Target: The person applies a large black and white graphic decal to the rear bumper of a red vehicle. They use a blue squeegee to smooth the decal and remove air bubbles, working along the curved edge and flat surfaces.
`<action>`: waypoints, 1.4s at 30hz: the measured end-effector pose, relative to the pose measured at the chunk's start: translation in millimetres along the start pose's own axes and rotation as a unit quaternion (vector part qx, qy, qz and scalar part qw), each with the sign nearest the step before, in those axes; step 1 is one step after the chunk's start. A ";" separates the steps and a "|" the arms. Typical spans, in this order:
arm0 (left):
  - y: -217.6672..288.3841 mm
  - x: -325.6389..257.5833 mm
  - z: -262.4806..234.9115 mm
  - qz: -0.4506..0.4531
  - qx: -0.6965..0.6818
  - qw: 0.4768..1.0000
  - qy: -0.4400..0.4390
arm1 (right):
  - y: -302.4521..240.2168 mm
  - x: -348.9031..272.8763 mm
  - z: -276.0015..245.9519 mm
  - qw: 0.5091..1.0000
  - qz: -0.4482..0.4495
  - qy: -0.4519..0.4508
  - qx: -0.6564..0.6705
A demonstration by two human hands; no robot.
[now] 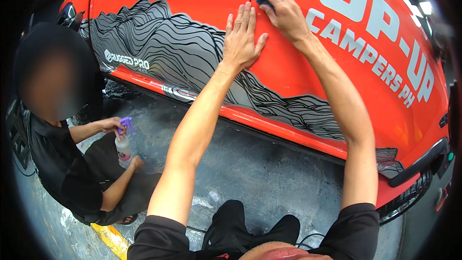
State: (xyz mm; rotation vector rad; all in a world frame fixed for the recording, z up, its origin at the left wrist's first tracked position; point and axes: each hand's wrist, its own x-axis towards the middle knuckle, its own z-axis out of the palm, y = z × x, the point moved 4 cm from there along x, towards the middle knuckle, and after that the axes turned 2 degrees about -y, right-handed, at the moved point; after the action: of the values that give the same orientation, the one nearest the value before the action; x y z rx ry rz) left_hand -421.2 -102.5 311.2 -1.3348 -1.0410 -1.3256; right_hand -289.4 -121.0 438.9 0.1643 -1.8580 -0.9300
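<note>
My left hand (242, 36) lies flat, fingers spread, against the red side panel of a vehicle (288, 74) covered in a black wavy-line graphic and large pale lettering. My right hand (285, 12) is just to its right and higher, closed on a small dark tool (263, 1) that it presses against the panel at the seam between red body and lettering. Only an edge of the tool shows under my fingers.
A person in black crouches at the left on the wet grey concrete floor (260, 173), holding a clear spray bottle with a purple trigger (124, 139). A yellow painted line (111, 238) runs along the floor near them. A tyre (409, 197) shows at lower right.
</note>
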 end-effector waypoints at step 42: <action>4.2 -3.2 -1.1 -0.004 -0.011 1.000 0.023 | 35.3 50.4 9.6 0.970 0.138 -0.178 0.088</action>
State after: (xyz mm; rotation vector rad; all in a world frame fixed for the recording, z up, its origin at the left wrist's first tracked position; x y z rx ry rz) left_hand -417.4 -104.1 307.8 -1.3110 -1.0036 -1.3711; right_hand -311.7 -116.3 496.9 -0.1617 -2.2266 -0.6295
